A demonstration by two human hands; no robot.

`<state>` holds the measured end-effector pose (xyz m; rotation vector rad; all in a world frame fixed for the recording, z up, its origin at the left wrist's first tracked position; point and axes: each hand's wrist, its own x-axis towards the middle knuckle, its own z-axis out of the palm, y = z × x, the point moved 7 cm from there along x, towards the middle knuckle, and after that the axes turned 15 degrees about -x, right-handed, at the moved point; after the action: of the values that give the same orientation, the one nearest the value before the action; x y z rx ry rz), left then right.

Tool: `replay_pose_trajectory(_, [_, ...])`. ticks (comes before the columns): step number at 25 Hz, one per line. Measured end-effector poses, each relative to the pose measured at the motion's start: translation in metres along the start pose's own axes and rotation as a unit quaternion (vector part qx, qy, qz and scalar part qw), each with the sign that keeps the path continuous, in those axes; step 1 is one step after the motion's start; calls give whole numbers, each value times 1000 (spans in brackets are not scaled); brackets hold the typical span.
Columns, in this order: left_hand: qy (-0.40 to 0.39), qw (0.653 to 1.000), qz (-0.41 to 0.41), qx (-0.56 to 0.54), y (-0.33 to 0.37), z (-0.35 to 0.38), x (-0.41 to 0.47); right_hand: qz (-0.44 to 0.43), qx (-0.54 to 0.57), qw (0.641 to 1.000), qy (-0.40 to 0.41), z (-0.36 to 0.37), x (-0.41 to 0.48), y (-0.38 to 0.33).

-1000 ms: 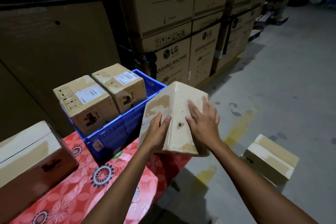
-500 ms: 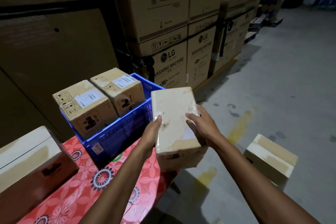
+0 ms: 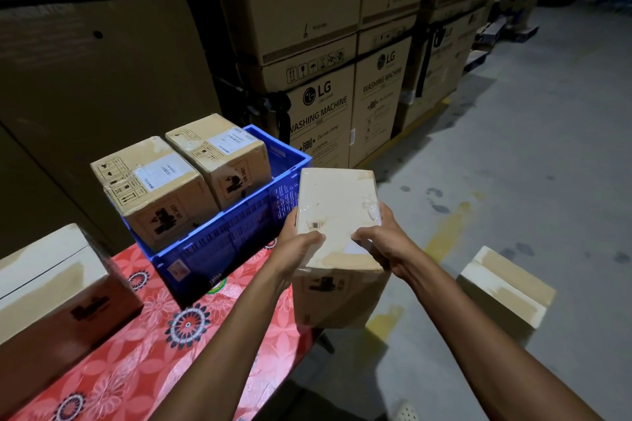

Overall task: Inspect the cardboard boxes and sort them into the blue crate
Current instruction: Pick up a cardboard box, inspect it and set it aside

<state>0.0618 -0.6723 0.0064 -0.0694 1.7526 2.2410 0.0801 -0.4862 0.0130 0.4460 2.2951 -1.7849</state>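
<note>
- Just beside the blue crate (image 3: pixel 222 249), past the table edge: the cardboard box (image 3: pixel 337 212) I hold, broad face turned up to me.
- My left hand (image 3: pixel 297 249) and right hand (image 3: pixel 379 243) grip its near corners, thumbs on top.
- Step, as I judge it: inspection. The next move calls for a lift over the rim into the crate's free right part.
- Count: one crate; five small boxes, namely one held, two crated boxes (image 3: pixel 154 188), one table box (image 3: pixel 51 280), one floor box (image 3: pixel 506 287).
</note>
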Motion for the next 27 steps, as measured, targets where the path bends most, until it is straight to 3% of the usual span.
replay_pose_trajectory(10, [14,999,-31,14,14,-11,14,9,-34,999,0,8,20,-5])
replay_pose_trajectory(15, [11,995,-74,-63,25,-2,47,35,24,999,-8,6,55,-12])
replay_pose_trajectory(27, [11,996,-85,-19,26,4,100,36,-95,995,8,-7,113,1])
